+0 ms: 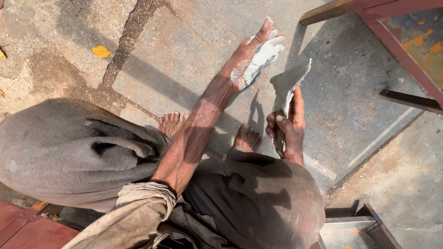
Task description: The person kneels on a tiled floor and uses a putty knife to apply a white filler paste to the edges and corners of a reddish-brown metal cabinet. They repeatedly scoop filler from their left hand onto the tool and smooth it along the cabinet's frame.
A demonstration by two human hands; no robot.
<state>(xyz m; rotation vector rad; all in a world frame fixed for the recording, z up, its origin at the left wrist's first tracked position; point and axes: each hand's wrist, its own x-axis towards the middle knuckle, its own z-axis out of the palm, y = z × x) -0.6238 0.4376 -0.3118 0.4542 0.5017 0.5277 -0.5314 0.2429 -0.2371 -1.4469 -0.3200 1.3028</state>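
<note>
My left hand (255, 51) is stretched out over the concrete floor, fingers nearly straight. A lump of white putty (261, 59) lies on its palm and smears its fingers. Just to the right and nearer to me, my right hand (287, 130) grips a flat putty knife (290, 82) by its lower end. The grey blade points up and away and is coated with pale putty. The blade tip sits a short gap right of the left palm, not touching it. My bare feet (247, 138) and grey-trousered knees are below the hands.
A red-brown metal frame (397, 44) with a rusty painted panel (422, 41) stands at the upper right, with a dark metal bar (408, 100) below it. A metal channel piece (355, 226) lies at the bottom right. A red panel (20, 226) is at the bottom left, and a yellow leaf (101, 51) is on the ground.
</note>
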